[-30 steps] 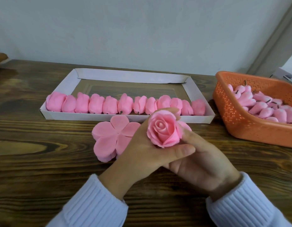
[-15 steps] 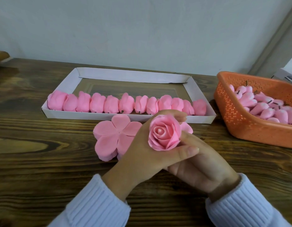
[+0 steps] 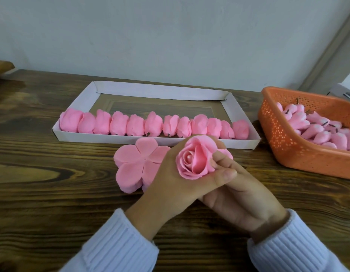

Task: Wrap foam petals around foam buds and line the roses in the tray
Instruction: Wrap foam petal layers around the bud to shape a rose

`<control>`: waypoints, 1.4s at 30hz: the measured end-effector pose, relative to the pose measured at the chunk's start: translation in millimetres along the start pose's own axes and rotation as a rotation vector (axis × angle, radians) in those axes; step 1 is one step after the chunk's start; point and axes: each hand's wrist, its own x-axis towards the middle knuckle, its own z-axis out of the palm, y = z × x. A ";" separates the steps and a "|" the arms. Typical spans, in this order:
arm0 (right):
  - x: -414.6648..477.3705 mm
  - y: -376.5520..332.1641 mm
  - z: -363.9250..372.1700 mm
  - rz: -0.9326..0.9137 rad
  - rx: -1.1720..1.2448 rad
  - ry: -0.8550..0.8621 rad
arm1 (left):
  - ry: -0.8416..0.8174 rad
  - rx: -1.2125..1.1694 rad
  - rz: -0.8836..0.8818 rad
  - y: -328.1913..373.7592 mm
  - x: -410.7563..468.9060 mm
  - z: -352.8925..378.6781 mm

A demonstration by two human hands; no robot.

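Note:
A pink foam rose (image 3: 193, 158) with wrapped petals faces me above the table. My left hand (image 3: 174, 183) grips it from the left, thumb under its front edge. My right hand (image 3: 237, 193) lies below and to the right, its fingertips curled onto the rose's right side. Just behind the hands stands a white cardboard tray (image 3: 238, 114) with a single row of several pink roses (image 3: 152, 125) along its front wall. A stack of flat five-lobed pink petals (image 3: 134, 165) lies on the table left of my hands.
An orange perforated basket (image 3: 284, 146) at the right holds several pink foam buds (image 3: 317, 128) with dark stems. The dark wooden table (image 3: 52, 203) runs back to a pale wall. The tray's rear half shows bare floor.
The rose has tilted a little and its outer petals stand more open. My right fingertips have moved up onto its right side. The hands stay in the same spot.

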 end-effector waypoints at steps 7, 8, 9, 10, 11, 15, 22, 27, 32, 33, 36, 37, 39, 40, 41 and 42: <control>-1.0 -2.8 -2.5 -0.012 -0.211 0.078 | 0.093 -0.032 0.005 -4.7 0.3 -2.1; -1.0 -3.1 -2.5 -0.055 -0.266 0.131 | 0.126 -0.049 0.005 -4.9 0.1 -2.0; -1.1 -3.4 -2.2 -0.119 -0.324 0.197 | 0.164 -0.072 0.009 -5.3 0.8 -2.3; -1.9 -3.0 -2.5 -0.207 -0.409 0.270 | 0.200 -0.087 0.017 -5.6 1.9 -3.0; -3.3 -2.6 -3.1 -0.311 -0.526 0.341 | 0.230 -0.082 0.024 -5.9 2.6 -3.8; -7.7 -4.6 -0.6 -0.741 -0.894 0.381 | 0.287 0.018 -0.034 -9.5 4.5 -4.2; -8.4 -5.1 2.8 -0.817 -1.410 0.322 | 0.201 0.033 -0.056 -13.2 5.0 0.9; -8.1 -4.3 0.5 -0.798 -1.487 0.418 | 0.209 0.051 -0.078 -12.1 5.4 2.3; -7.3 -2.7 -0.6 -0.765 -1.467 0.464 | 0.227 0.062 -0.065 -12.5 5.5 1.8; -7.4 -2.8 -0.5 -0.766 -1.460 0.465 | 0.228 0.068 -0.061 -12.8 5.3 1.8; -7.6 -3.1 -0.5 -0.783 -1.437 0.447 | 0.246 0.072 -0.051 -12.9 5.2 1.7; -7.4 -3.1 -0.3 -0.786 -1.424 0.444 | 0.255 0.080 -0.041 -12.9 5.3 1.7; -6.8 -2.8 -0.5 -0.783 -1.399 0.450 | 0.264 0.088 -0.035 -12.9 5.5 1.8; -6.5 -2.8 -0.8 -0.780 -1.397 0.456 | 0.265 0.090 -0.042 -13.1 5.6 1.3; -6.5 -2.5 -1.2 -0.772 -1.398 0.461 | 0.260 0.094 -0.047 -13.5 5.5 0.8; -6.6 -2.2 -1.5 -0.759 -1.398 0.466 | 0.249 0.097 -0.049 -13.9 5.1 0.5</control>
